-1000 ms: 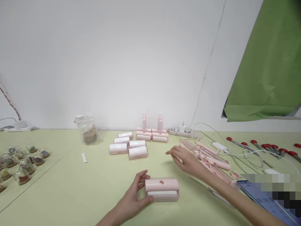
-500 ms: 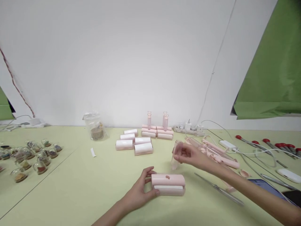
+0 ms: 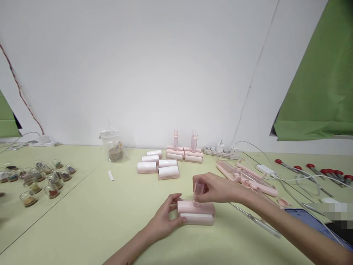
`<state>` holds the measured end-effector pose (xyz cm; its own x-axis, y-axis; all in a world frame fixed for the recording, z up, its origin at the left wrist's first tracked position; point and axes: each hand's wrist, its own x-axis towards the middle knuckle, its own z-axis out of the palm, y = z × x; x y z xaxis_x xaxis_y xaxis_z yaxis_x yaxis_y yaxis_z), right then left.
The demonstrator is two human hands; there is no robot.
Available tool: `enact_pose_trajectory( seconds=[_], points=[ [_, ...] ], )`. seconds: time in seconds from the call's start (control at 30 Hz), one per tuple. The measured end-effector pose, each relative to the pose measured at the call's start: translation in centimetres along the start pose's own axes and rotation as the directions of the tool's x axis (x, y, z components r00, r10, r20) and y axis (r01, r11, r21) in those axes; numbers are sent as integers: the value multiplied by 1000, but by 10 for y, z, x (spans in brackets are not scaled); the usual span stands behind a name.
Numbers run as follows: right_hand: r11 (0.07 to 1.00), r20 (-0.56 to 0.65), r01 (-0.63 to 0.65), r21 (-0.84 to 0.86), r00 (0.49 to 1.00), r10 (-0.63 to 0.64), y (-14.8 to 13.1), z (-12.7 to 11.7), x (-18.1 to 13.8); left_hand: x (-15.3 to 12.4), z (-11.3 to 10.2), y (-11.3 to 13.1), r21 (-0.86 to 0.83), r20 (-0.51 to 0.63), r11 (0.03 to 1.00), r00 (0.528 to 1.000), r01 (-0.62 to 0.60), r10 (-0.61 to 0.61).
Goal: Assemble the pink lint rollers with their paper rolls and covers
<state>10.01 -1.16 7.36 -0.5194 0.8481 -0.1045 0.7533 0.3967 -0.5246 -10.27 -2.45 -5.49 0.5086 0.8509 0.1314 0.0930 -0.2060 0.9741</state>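
Note:
A pink roller case (image 3: 196,213) with a white roll inside lies on the pale green table (image 3: 82,221) in front of me. My left hand (image 3: 165,219) grips its left end, fingers curled round it. My right hand (image 3: 217,189) pinches a small clear pink tube-shaped handle (image 3: 198,192) and holds it upright, with its lower end at the hole in the top of the case.
Several more pink-and-white roller cases (image 3: 161,167) lie behind, two with upright handles (image 3: 193,141). Pink parts (image 3: 248,178) lie to the right, with cables, a power strip (image 3: 220,151), red-handled tools (image 3: 317,171) and a phone (image 3: 309,221). A plastic bag (image 3: 112,146) and small glass domes (image 3: 41,178) sit left.
My right hand picked up the clear pink handle from the pile at the right and brought it left and down onto the top of the case. My left hand stayed on the case.

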Motion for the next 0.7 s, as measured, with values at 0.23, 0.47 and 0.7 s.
enact_pose_trajectory(
  seconds=[0.23, 0.47, 0.7],
  points=[
    [999, 28, 7, 31, 1000, -8, 4, 1, 2, -2, -3, 11, 38, 80, 998, 995, -54, 51],
    [991, 81, 60, 124, 994, -70, 8, 5, 0, 4, -9, 1, 18, 146, 998, 988, -61, 58],
    [959, -224, 11, 282, 973, 54, 67, -14, -44, -11, -17, 36, 326, -93, 945, 995, -4, 36]
  ],
)
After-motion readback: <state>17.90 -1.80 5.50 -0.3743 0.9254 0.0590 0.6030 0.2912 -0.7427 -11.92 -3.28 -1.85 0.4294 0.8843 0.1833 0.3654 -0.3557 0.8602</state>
